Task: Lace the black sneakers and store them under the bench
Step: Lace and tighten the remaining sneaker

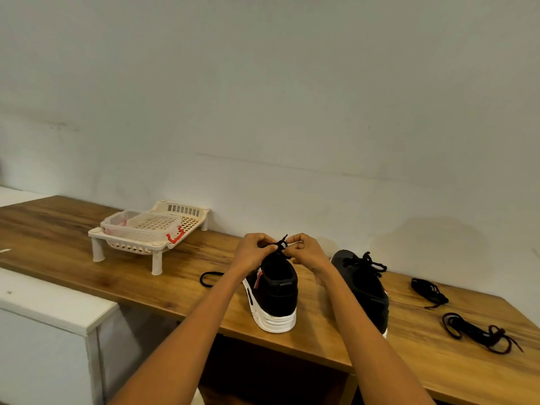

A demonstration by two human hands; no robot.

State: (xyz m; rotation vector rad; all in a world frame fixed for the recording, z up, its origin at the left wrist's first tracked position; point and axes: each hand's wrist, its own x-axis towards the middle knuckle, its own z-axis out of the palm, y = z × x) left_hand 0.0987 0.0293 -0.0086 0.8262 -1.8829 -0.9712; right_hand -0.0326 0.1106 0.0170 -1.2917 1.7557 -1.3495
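A black sneaker (273, 293) with a white sole is stood on the wooden bench (131, 276) close to its front edge, heel toward the camera. Its black lace (281, 246) is held above the tongue, at the top of the shoe, between the two hands. The left hand (253, 252) is curled, and the lace is pinched between its thumb and fingertips on the left side of the knot. The right hand (305, 252) is curled likewise, and the lace is pinched on the right side; the fingertips of the two hands are almost touching over the shoe. One loose end of this lace (209, 278) is seen lying on the bench top to the left of the shoe, behind the left forearm.

A second black sneaker (363, 290) is placed just to the right of the first, also near the front edge, with its lace (368, 263) loosely tangled on top. Toward the right end of the bench two spare dark laces are laid: one bundle (429, 292) farther back, another (479, 333) nearer the front edge.

Toward the left end, near the back edge by the wall (263, 97), a cream plastic rack (152, 238) on short legs is set, with a clear container with red clips (140, 226) resting in it. A white cabinet (49, 325) is seen below the left front edge
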